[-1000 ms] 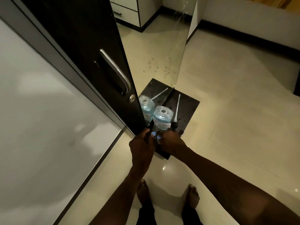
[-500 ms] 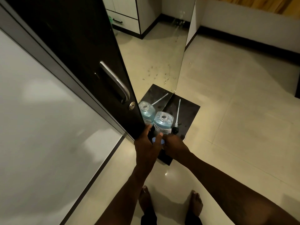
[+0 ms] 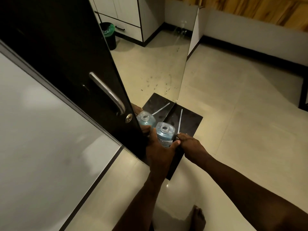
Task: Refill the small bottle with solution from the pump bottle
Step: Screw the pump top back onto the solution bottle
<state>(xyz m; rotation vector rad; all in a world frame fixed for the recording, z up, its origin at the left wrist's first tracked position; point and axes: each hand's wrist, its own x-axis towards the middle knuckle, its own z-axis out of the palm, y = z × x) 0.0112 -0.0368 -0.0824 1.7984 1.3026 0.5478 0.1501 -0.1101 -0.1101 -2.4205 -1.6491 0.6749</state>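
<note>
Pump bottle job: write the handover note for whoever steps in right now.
Left hand: wrapped around the pump bottle, which stands on the dark shelf by the mirror.
Right hand: closed around something dark beside the bottle; I cannot tell what.
Done: pump is out; the bottle's neck is open, and the white dip tube lies on the shelf.
Left: the small bottle is not visible; find it, fill it, refit the pump.

Clear glossy plastic pump bottle (image 3: pixel 164 134) is standing on a dark polished surface (image 3: pixel 190 121); beside it, mirror glass (image 3: pixel 153 69) and brushed-metal handle (image 3: pixel 108 92) are gleaming.
</note>
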